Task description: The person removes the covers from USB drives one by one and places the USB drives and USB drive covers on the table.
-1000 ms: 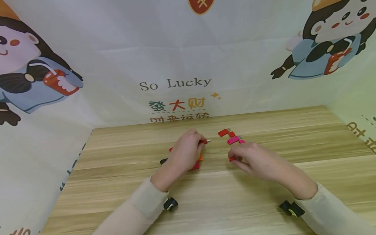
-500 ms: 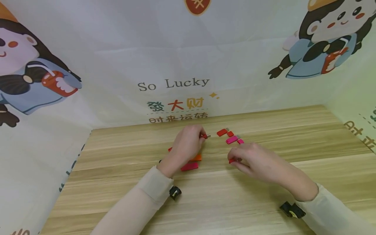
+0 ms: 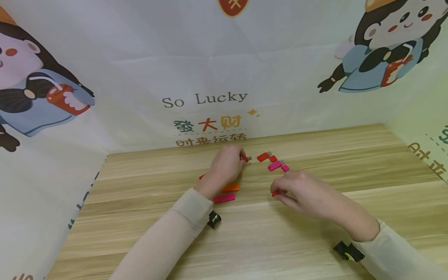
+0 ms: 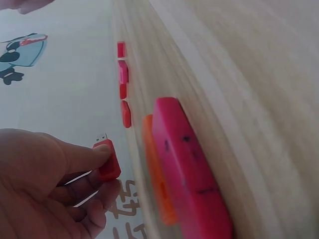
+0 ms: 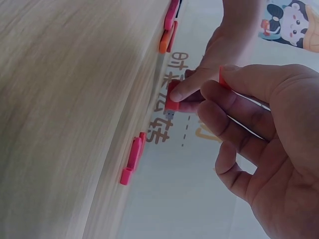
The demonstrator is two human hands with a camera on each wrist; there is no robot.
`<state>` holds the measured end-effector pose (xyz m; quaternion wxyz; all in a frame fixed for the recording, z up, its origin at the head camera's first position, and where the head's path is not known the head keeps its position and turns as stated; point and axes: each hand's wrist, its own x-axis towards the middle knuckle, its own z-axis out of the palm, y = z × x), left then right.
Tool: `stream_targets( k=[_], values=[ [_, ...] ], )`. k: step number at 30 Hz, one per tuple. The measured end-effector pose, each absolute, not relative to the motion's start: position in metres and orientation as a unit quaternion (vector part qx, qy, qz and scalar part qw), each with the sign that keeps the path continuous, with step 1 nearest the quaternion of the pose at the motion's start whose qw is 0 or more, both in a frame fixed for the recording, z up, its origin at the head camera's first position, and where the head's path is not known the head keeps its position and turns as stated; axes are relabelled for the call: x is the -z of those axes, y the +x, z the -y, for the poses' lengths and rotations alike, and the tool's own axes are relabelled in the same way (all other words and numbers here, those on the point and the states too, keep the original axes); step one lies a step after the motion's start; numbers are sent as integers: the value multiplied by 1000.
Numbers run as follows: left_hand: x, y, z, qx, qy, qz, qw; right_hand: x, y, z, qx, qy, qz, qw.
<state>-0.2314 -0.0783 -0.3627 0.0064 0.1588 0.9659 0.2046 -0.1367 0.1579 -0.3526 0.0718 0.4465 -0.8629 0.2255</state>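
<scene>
Left hand (image 3: 226, 166) pinches a red USB stick (image 4: 112, 167) at its fingertips — right hand (image 3: 303, 192), a red cap (image 5: 223, 80).

A makeshift tabletop booth, screened off from a wider room whose kind cannot be told; the wood-grain tabletop (image 3: 280, 241) runs back to a pale printed backdrop (image 3: 140, 77) on the far side, while a left side sheet (image 3: 42, 194) and a printed right side sheet (image 3: 416, 120) close in its edges; a cartoon figure at far left (image 3: 31, 116) and a cartoon figure at far right (image 3: 364, 74) flank "So Lucky" lettering (image 3: 199, 98), printed above colourful Chinese characters (image 3: 208, 124).
</scene>
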Motion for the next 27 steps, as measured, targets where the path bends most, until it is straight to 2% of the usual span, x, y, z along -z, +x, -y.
stream_targets(
  k=[9, 27],
  values=[
    [367, -241, 70, -205, 142, -967, 46, 352, -135, -159, -222, 451, 861, 78],
    [369, -247, 62, -208, 145, -964, 77, 354, -134, -161, -233, 459, 853, 83]
  ],
)
